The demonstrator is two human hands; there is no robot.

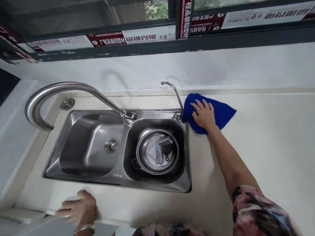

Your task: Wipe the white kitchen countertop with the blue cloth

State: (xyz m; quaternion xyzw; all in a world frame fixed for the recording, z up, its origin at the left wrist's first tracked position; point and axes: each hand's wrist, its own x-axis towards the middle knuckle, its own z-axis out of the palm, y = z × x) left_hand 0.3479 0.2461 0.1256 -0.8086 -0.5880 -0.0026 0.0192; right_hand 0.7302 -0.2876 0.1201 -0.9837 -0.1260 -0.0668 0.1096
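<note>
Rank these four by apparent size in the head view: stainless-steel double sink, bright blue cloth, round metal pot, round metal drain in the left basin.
1. Double sink
2. Blue cloth and metal pot: too alike to rank
3. Drain

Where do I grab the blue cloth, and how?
Probably pinch the blue cloth by its pointed corner, coming from the right along the counter: that thin tip sticks out uncovered, while the right hand lies spread over the cloth's middle.
</note>
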